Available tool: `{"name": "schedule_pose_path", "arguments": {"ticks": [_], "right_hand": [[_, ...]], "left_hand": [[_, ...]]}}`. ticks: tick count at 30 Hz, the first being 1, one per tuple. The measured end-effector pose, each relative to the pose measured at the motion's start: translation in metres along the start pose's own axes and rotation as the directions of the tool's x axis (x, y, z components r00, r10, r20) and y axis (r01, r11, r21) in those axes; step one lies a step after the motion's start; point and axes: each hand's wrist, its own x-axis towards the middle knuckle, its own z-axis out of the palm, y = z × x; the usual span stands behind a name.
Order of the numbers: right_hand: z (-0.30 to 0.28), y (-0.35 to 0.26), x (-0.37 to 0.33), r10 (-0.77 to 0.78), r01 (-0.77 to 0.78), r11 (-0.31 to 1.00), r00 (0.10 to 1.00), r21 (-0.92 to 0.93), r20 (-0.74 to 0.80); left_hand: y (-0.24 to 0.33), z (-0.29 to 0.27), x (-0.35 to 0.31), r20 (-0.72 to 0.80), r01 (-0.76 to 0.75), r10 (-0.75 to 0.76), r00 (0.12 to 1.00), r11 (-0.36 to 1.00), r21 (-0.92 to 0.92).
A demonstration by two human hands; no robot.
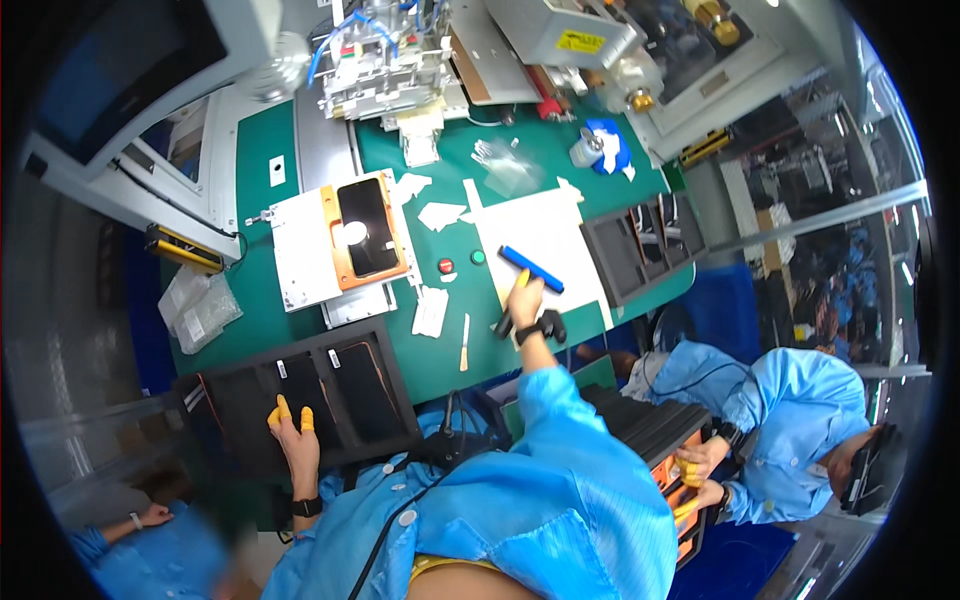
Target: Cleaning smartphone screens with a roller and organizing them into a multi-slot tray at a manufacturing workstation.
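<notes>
My left hand [295,445], with yellow finger cots, is over a black foam tray [408,392] at the lower left. Its fingers are apart, with nothing held. Dark flat phone-like panels [362,390] lie in the tray's slots. My right hand [525,303] is closed around the black handle [503,324] of a blue roller [531,269], above a white sheet [545,225]. The roller lies slanted just beyond my fingers. To the left, a dark phone-like panel [366,225] sits in an orange frame [336,240] on a white fixture [300,250].
A second foam tray [620,265] with dark panels stands at the right. Red [445,266] and green buttons [477,257], a knife-like tool [464,345] and white paper scraps [430,312] are on the green table. A co-worker [800,430] handles stacked trays at the right; another person [165,550] is lower left.
</notes>
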Motion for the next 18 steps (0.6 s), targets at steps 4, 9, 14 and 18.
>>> {"name": "schedule_pose_path", "arguments": {"ticks": [4, 9, 14, 18], "right_hand": [[-0.044, -0.049, -0.05, 0.402, -0.485, 0.872, 0.791, 0.07, 0.462], [-0.056, -0.076, -0.037, 0.32, -0.229, 0.906, 0.921, -0.358, 0.223], [-0.098, -0.2, -0.076, -0.299, 0.148, 0.895, 0.899, 0.42, 0.319], [-0.091, -0.307, -0.218, -0.783, 0.329, 0.602, 0.062, 0.728, 0.619]], "left_hand": [[0.005, -0.012, -0.013, 0.029, -0.083, 0.083, 0.996, 0.996, -0.009], [-0.001, -0.034, -0.007, 0.027, -0.386, 0.393, 0.919, 0.912, -0.141], [-0.016, -0.036, -0.012, 0.101, -0.433, 0.472, 0.876, 0.86, -0.27], [-0.027, -0.056, -0.019, 0.202, -0.339, 0.433, 0.878, 0.862, -0.376]]}}
